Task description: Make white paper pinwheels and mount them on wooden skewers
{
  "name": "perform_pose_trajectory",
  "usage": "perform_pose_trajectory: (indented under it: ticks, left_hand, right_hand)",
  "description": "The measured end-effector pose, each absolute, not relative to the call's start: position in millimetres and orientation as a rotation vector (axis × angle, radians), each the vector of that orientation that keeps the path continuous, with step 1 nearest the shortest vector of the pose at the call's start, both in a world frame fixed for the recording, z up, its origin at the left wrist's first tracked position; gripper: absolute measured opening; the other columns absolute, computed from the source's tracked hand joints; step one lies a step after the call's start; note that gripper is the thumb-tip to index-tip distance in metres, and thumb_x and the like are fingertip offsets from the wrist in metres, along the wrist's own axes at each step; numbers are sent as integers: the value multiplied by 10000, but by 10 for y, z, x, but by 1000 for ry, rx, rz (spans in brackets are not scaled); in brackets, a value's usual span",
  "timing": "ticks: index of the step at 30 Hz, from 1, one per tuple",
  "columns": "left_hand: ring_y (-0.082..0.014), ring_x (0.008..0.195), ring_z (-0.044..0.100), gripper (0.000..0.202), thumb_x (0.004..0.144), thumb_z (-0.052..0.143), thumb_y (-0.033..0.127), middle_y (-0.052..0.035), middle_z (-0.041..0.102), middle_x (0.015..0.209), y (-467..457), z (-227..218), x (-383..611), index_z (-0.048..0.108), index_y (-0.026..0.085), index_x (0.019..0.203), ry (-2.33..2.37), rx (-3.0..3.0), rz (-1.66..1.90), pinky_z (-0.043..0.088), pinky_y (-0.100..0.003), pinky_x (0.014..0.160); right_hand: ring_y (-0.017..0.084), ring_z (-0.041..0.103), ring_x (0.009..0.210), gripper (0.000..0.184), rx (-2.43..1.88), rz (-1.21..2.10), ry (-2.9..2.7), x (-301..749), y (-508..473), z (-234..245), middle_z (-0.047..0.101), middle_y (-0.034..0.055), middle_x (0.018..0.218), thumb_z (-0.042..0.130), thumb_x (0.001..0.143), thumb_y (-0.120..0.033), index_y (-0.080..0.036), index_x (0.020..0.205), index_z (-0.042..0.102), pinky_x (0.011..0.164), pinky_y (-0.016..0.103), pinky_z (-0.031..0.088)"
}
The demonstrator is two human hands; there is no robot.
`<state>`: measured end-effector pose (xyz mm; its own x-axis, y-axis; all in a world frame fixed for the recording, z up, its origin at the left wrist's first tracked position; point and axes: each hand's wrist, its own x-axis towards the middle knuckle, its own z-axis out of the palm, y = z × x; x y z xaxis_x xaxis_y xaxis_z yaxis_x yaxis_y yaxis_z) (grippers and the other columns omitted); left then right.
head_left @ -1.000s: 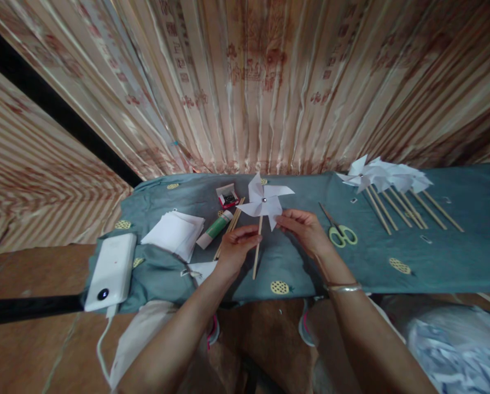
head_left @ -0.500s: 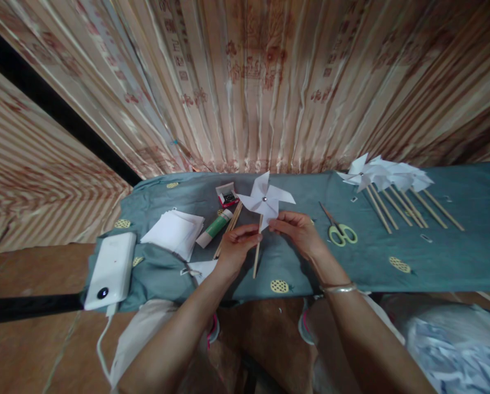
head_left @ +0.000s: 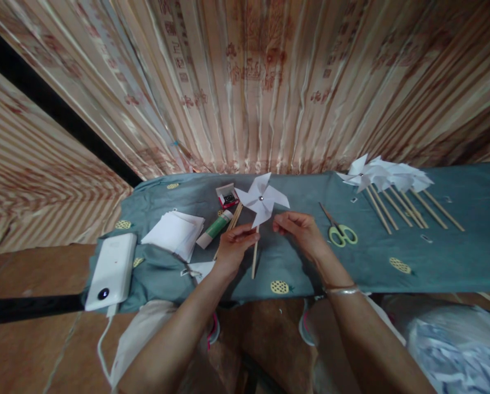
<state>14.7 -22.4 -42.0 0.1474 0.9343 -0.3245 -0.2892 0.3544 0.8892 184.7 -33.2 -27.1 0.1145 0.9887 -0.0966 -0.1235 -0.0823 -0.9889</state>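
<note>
A white paper pinwheel (head_left: 263, 200) with a shiny pin at its centre stands up on a thin wooden stick (head_left: 255, 261). My left hand (head_left: 233, 246) pinches that stick just under the blades. To the right of the pinwheel is my right hand (head_left: 300, 230), apart from the paper, its fingers curled with thumb and forefinger together; nothing shows between them. Left of my left hand lie a green and white glue stick (head_left: 215, 229), several loose wooden sticks (head_left: 234, 216) and a small open red box (head_left: 228, 198) of dark pins.
Green-handled scissors (head_left: 342, 234) lie right of my right hand. Several finished pinwheels (head_left: 386, 174) lie in a row at the right. A stack of white paper (head_left: 174, 232) and a white power bank (head_left: 111, 271) with a cable are at the left. A curtain (head_left: 253, 93) hangs behind the cloth-covered table (head_left: 368, 268).
My right hand has let go of the pinwheel's lower blade and moved slightly right. The blades have turned a little and the pinwheel has shifted slightly left in my left hand.
</note>
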Motion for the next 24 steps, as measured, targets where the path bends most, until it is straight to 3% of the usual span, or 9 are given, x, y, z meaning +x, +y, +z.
perform_pose_trajectory:
  ticks: [5, 8, 13, 24]
  left_hand:
    - [-113, 622, 592, 342, 429, 893, 249, -9, 707, 694, -222, -396, 132, 763, 168, 735, 1028, 694, 1003, 469, -251, 632]
    - [-120, 640, 603, 363, 412, 905, 248, -21, 713, 719, -240, -389, 143, 761, 163, 735, 1018, 683, 975, 476, -261, 645]
    - [-121, 638, 607, 384, 379, 915, 242, -18, 711, 706, -255, -403, 163, 761, 162, 722, 1008, 672, 951, 484, -267, 656]
    - [-110, 640, 584, 322, 449, 874, 227, -17, 707, 708, -234, -384, 148, 774, 158, 747, 1033, 734, 967, 452, -243, 638]
  right_hand:
    - [97, 436, 502, 401, -1269, 987, -829, 2098, -318, -279, 617, -4, 542, 820, 588, -571, -217, 504, 653, 508, 260, 343]
    - [98, 486, 556, 337, -1258, 867, -744, 2151, -289, -288, 661, -11, 618, 863, 530, -529, -233, 590, 713, 554, 249, 391]
    - [118, 552, 607, 294, -1231, 950, -786, 2077, -254, -304, 687, -21, 653, 885, 495, -449, -246, 649, 738, 619, 265, 455]
    - [102, 494, 528, 229, -1236, 1007, -807, 1986, -254, -353, 649, -20, 571, 848, 544, -407, -223, 589, 719, 517, 239, 365]
